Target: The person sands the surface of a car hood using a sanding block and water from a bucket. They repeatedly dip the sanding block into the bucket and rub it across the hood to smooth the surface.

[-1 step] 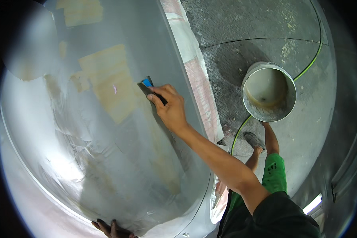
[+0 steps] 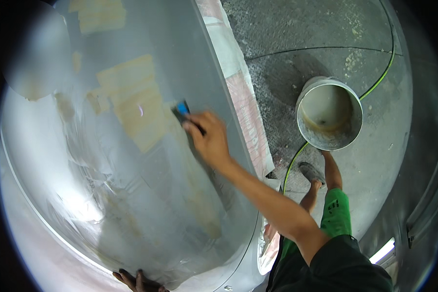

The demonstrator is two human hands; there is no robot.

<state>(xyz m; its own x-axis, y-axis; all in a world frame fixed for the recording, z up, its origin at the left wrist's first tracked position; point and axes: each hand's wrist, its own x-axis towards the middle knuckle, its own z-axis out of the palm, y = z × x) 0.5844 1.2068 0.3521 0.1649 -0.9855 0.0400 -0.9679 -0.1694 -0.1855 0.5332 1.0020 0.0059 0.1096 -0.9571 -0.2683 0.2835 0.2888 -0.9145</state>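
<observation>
A grey car body panel (image 2: 126,204), wet and shiny, fills the left half of the view. Tan filler patches (image 2: 138,109) show through its grey coat. In my right hand (image 2: 209,138) is a small sanding block (image 2: 181,109), blue with dark sandpaper around it, gripped between thumb and fingers. It lies on the panel just right of the large middle patch; the hand is slightly blurred. My left hand (image 2: 138,282) rests at the lower edge with fingers apart on the panel, partly cut off by the picture's rim.
A bucket (image 2: 330,114) of cloudy water stands on the grey floor at right, close to my foot (image 2: 311,173). A green hose (image 2: 379,80) runs past the bucket. Pinkish-white masking sheet (image 2: 241,92) lines the panel's right edge.
My right hand has slid the sanding block a short way toward me across the panel. The left hand stays in place.
</observation>
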